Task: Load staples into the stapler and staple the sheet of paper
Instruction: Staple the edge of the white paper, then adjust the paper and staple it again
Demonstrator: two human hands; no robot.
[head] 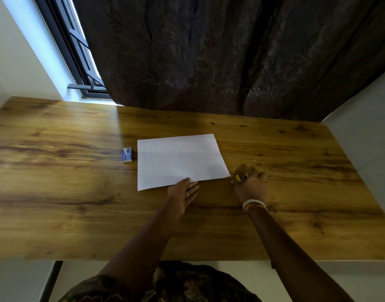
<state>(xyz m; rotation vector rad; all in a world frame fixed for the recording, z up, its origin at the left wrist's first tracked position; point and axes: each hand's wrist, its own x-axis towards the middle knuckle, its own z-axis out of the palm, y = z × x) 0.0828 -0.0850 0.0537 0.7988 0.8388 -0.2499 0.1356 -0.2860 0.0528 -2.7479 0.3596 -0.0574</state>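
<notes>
A white sheet of paper (180,160) lies flat in the middle of the wooden table (67,192). My left hand (184,196) rests flat and open on the table, fingertips touching the sheet's near edge. My right hand (251,186), blurred, is closed around a small yellow stapler (240,178) just off the sheet's near right corner; only its yellow and metal tip shows. A small blue staple box (127,155) sits just left of the sheet.
A dark patterned curtain (230,57) hangs behind the table's far edge, with a window (78,51) at the back left. A white wall (366,138) borders the table on the right. A white bangle sits on my right wrist.
</notes>
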